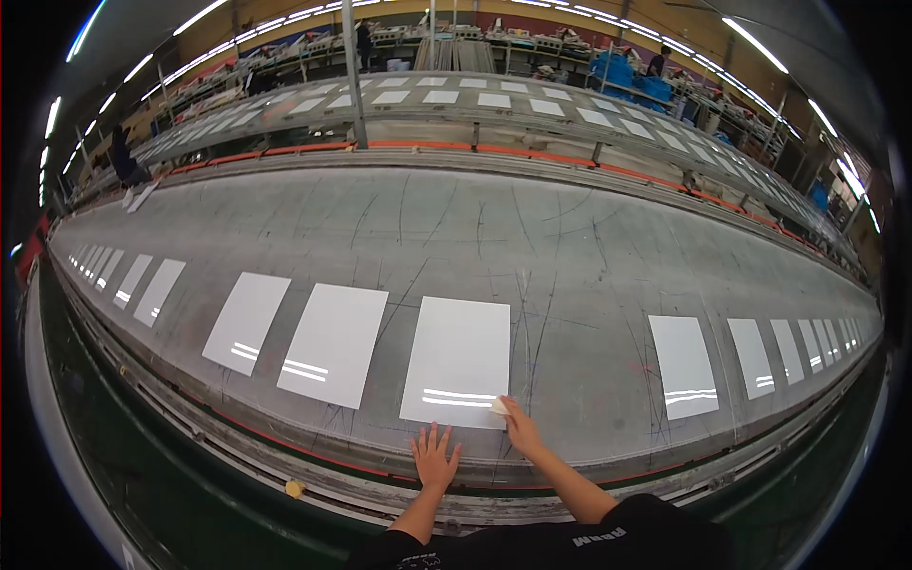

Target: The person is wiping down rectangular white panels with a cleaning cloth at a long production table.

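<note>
A glossy white rectangular sheet (456, 356) lies on the long grey table (570, 356) in front of me. My right hand (521, 426) holds a small cream-coloured pad (500, 406) against the sheet's lower right corner; its exact material cannot be told. With fingers spread, my left hand (435, 456) rests at the sheet's near edge, its fingertips by that edge, holding nothing. Two similar sheets (333, 345) (247, 323) lie to the left, and another white sheet (682, 367) lies to the right. Light strips reflect in their surfaces.
More white sheets (751, 358) run in a row towards both ends of the table. A metal rail (342, 491) with a yellow round part (295, 488) follows the near edge. Beyond an orange strip (427, 145) stands another table (463, 110) with sheets. A person (125, 157) is at far left.
</note>
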Motion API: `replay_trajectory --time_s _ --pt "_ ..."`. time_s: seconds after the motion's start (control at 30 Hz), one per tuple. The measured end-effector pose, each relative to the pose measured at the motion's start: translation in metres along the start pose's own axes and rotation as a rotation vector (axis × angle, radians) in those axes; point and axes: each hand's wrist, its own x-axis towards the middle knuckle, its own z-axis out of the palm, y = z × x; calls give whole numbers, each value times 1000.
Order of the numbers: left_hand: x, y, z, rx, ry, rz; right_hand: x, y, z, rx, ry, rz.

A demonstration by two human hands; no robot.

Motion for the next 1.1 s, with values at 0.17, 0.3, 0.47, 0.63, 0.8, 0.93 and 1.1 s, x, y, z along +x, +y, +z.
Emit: replay_trajectory --time_s 0.17,0.3,0.47,0.63,0.8,0.93,1.1 --pt "-1 2 -1 -59 13 7 -122 -5 -111 188 326 376" --pt "3 2 2 -77 -24 22 -215 -26 -152 507 677 665" --pt "10 -16 -1 -191 -263 3 -275 5 -176 1060 963 701" --pt "-11 -19 -6 -290 -352 -103 -272 7 -214 1737 967 861" --pt "-123 1 -20 -471 -451 -102 -230 -28 -210 1591 713 725" --pt "-154 41 -62 -68 -545 79 -215 -50 -179 1492 381 719" --pt "-173 54 -81 -63 -427 22 -192 -126 -160 1441 153 592"
